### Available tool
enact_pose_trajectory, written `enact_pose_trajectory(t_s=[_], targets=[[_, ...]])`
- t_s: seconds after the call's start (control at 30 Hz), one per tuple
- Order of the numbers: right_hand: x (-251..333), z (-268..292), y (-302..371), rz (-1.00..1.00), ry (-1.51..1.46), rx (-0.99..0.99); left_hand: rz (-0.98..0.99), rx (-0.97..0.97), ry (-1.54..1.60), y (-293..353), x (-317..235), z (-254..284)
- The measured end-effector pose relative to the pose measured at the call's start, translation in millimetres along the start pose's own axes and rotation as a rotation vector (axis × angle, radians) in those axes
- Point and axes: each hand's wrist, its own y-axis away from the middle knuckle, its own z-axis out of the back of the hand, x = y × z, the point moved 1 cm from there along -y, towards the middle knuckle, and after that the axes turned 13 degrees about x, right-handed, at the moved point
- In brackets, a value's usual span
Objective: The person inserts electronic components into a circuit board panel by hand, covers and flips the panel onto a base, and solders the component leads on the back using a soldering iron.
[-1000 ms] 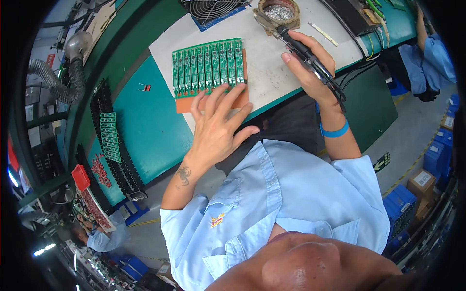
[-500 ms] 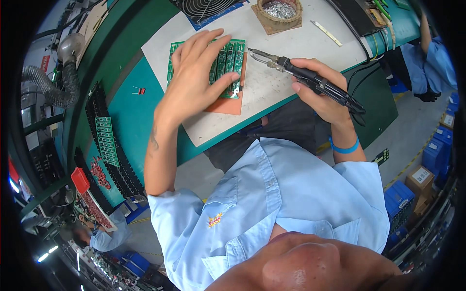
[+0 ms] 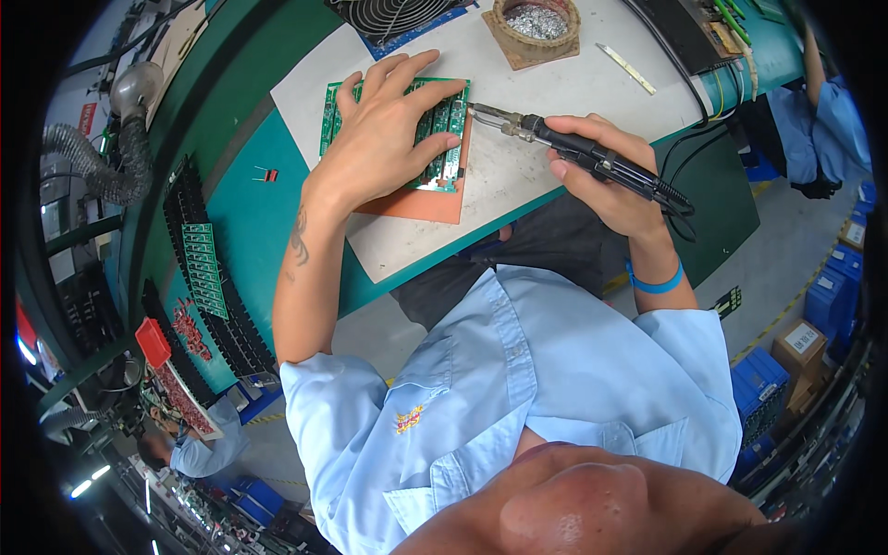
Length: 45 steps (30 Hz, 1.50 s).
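Head: circuit board beneath left hand

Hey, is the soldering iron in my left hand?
No, your right hand grips the soldering iron; your left hand spreads over the green circuit boards.

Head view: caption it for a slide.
Left hand spread over a green circuit board, right hand holding a soldering iron near its edge.
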Motion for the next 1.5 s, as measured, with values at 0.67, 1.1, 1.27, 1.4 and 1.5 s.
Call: enact_pose_trajectory(t_s=[0.67, 1.1, 1.27, 1.4, 1.5], targets=[[5, -1, -1, 0.025, 0.011, 0.012, 0.017, 0.005, 0.028, 0, -3, 1], [6, 8, -5, 0.090, -0.002, -0.102, -0.073, -0.109, 0.084, 6, 2, -4], [-7, 2, -31, 0.089, 0.002, -0.340, 0.101, -0.246, 0.125, 38, -42, -14], [-21, 4, -21, 0.029, 0.086, -0.341, 0.130, -0.389, -0.028, 39, -57, -35], [-19, -3, -22, 0.031, 0.138, -0.319, 0.111, -0.419, 0.008, 39, -48, -35]])
